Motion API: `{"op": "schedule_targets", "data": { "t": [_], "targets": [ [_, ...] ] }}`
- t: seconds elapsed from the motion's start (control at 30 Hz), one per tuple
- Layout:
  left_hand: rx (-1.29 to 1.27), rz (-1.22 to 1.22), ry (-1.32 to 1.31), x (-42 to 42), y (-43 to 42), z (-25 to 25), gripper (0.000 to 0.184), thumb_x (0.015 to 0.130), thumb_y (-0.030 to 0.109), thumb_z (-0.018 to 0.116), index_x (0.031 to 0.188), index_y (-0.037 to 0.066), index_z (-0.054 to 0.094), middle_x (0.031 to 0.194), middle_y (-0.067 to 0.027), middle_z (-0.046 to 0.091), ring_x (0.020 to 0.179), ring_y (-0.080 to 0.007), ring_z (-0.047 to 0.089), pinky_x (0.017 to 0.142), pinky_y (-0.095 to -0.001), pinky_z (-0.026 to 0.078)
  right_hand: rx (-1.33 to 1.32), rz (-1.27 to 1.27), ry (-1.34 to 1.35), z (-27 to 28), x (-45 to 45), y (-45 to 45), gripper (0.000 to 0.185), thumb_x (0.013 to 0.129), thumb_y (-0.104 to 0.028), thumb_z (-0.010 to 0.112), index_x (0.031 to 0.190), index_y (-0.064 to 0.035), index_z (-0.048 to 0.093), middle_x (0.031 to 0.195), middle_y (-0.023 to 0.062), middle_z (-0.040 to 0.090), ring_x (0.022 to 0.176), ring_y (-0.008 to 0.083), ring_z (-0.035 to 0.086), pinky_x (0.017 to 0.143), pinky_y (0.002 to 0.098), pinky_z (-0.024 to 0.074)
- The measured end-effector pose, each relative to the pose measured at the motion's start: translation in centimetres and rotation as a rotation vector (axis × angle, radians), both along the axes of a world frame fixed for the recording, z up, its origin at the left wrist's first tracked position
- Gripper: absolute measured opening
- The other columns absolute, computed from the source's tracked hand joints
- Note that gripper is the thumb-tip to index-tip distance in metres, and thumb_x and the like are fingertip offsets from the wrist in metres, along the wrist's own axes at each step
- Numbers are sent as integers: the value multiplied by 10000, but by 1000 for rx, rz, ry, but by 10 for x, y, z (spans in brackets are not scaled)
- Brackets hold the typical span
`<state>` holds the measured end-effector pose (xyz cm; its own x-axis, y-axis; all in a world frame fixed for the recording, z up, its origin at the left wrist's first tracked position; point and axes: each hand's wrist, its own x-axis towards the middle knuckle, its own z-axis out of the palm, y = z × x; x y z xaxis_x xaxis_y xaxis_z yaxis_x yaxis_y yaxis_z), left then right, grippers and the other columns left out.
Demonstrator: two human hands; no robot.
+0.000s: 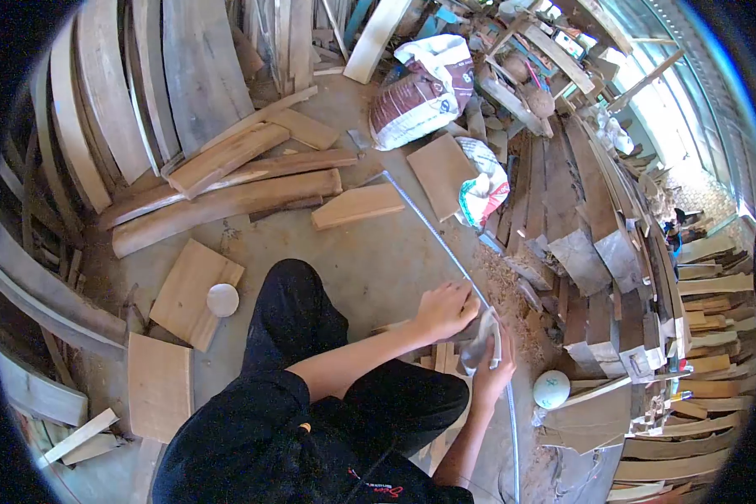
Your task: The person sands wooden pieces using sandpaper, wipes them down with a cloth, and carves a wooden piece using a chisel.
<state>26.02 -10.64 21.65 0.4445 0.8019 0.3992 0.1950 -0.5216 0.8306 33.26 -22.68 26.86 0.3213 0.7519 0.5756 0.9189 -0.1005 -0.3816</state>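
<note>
A long, thin metal strip (pixel 433 231) runs from the floor ahead, past both hands, and down to the lower right. My left hand (pixel 447 312) is closed right beside this strip; whatever its fingers grip is hidden. My right hand (pixel 493 370) is wrapped round a crumpled-looking grey piece (pixel 477 343), perhaps cloth, against the strip. Part of that piece sticks out between the two hands. Below them, some wooden pieces (pixel 443 359) show in part near my bent knee.
Boards (pixel 202 67) lean at the upper left, with loose planks (pixel 227 210) before them. Sacks (pixel 420 92) stand ahead. Stacked timber (pixel 584 244) rises on the right, near a white ball-like object (pixel 551 390). A round white object (pixel 223 300) rests on a wooden board (pixel 189 294) at left.
</note>
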Motion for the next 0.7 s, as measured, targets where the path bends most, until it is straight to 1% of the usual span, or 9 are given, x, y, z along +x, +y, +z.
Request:
{"op": "schedule_targets", "data": {
  "t": [0.07, 0.2, 0.23, 0.33, 0.4, 0.47, 0.5, 0.6, 0.7],
  "targets": [
    [1, -12, -25, -6, 1, 3, 306, 861, 319, 411, 896, 35, 518, 824, -186, 608, 833, -362, 573, 658, -492, 476, 26, 57, 99, -6, 15, -14, 270, 881, -110, 480, 1100, 5, 589, 1053, 174, 617, 975, 304, 592, 851, 390, 441],
    [14, -5, -20, -5, -1, -1, 308, 893, 323, 375, 957, 52, 506, 926, -174, 599, 916, -372, 553, 736, -475, 467, 75, -94, 161, 0, 25, -16, 262, 870, -82, 483, 1083, 32, 585, 1027, 180, 630, 925, 301, 610, 818, 373, 455],
    [18, -6, -29, -4, -1, -2, 313, 894, 316, 380, 980, 47, 514, 947, -179, 599, 928, -379, 550, 759, -462, 463, 171, -39, 185, -2, 26, -8, 255, 872, -80, 481, 1076, 31, 587, 1044, 172, 625, 949, 295, 601, 846, 384, 444],
    [-80, -111, -157, 3, 1, -15, 313, 900, 273, 401, 1050, 32, 532, 996, -189, 598, 958, -376, 552, 818, -420, 447, 67, 148, 170, 7, 2, 16, 255, 879, -100, 491, 1082, 19, 589, 1100, 169, 603, 1029, 297, 567, 906, 400, 410],
    [-164, -189, -303, 8, 3, -26, 309, 905, 235, 412, 1092, 23, 536, 1019, -192, 598, 967, -360, 560, 836, -399, 440, 16, 110, 14, 0, -10, 31, 264, 877, -119, 502, 1096, 1, 589, 1162, 160, 575, 1118, 308, 513, 965, 415, 359],
    [-222, -237, -481, 12, 5, -35, 307, 909, 196, 420, 1129, 16, 534, 1038, -194, 598, 967, -337, 570, 834, -387, 439, 20, 119, 33, -1, -11, 32, 277, 868, -126, 519, 1118, -27, 588, 1192, 151, 559, 1135, 320, 493, 973, 409, 346],
    [-206, -249, -508, 16, 6, -40, 283, 921, 183, 409, 1104, 3, 529, 1009, -193, 601, 938, -291, 582, 818, -361, 441, 29, 122, 21, -3, -10, 31, 284, 860, -115, 525, 1127, -43, 589, 1198, 149, 555, 1125, 317, 498, 964, 406, 353],
    [-247, -380, -539, 20, 9, -41, 265, 930, 206, 401, 1036, -3, 525, 906, -206, 583, 847, -303, 582, 742, -364, 441, 39, 105, -19, -5, -7, 26, 286, 860, -115, 522, 1130, -55, 593, 1198, 145, 555, 1108, 318, 509, 953, 405, 361],
    [-171, -298, -487, 21, 12, -44, 270, 918, 272, 437, 898, 6, 484, 804, -238, 538, 775, -434, 525, 649, -440, 405, 75, 68, -35, -7, -4, 19, 272, 873, -132, 513, 1115, -40, 597, 1167, 144, 575, 1075, 325, 532, 937, 412, 376]
  ]
}}
